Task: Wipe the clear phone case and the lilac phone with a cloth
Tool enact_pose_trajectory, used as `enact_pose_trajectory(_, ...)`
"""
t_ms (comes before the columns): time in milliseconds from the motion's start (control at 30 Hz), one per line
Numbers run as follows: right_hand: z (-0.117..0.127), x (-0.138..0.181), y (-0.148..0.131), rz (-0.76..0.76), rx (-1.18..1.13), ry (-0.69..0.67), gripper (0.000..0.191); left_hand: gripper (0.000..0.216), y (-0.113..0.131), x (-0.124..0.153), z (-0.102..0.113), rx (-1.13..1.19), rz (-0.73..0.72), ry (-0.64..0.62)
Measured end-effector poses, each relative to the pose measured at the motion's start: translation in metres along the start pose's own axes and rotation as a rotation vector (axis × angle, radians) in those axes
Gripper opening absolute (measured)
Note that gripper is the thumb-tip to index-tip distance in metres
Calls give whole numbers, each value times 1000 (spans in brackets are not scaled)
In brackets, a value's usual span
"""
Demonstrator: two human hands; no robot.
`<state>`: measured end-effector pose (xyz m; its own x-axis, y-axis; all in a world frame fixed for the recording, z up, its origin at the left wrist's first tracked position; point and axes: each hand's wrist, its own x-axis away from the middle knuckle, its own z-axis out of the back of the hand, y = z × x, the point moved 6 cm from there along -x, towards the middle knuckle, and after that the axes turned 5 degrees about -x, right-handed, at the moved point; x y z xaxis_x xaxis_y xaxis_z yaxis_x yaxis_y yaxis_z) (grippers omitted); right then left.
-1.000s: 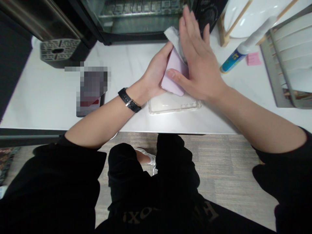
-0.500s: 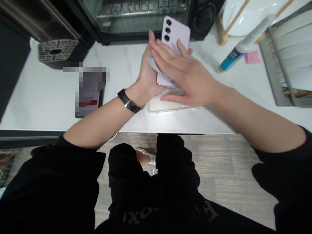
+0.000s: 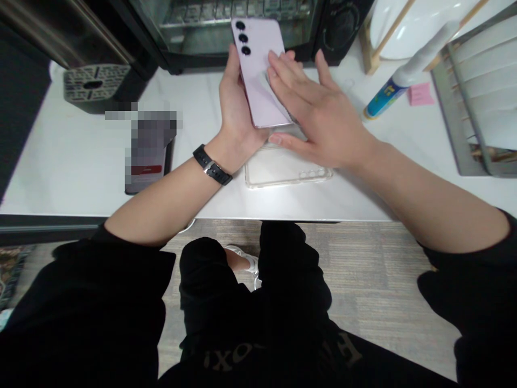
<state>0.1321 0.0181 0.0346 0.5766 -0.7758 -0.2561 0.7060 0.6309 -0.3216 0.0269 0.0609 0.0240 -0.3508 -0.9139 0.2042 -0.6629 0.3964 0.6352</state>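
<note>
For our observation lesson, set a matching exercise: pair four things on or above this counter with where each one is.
Things:
1. lilac phone
2. clear case
3. spray bottle
4. pink sticky note

Places:
A. flat on the counter under the wrists
B. lying on its side beside the wooden rack
C. held up in the left hand
D. stuck down next to the grey rack

Pairs: 1-C, 2-A, 3-B, 4-D

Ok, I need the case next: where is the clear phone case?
The clear phone case lies flat on the white counter, near its front edge, just below the lilac phone.

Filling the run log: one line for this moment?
left hand: holds phone | right hand: flat on phone back | clear case: on counter
</note>
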Motion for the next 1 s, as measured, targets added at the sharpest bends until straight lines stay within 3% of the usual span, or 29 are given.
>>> enact_pose_trajectory(200,0,1,13,-70,-20,163,83,56,-8,7,-7,-7,98,-42)
enact_pose_trajectory(267,1,1,13,-85,-35,164,85,51,-8,7,-10,23,97,-74)
enact_pose_trajectory(400,3,1,10,-105,-9,127,95,63,-4,5,-14,-37,55,-122)
enact_pose_trajectory(533,4,0,8,-117,31,128,107,64,-5,5,-14,-125,61,-105)
enact_pose_trajectory(833,13,4,4,-168,57,171,87,57,-27,13,-22,-65,239,-197)
enact_pose_trajectory(1000,13,4,5,-119,59,187,96,53,-26,15,-22,-34,243,-127)
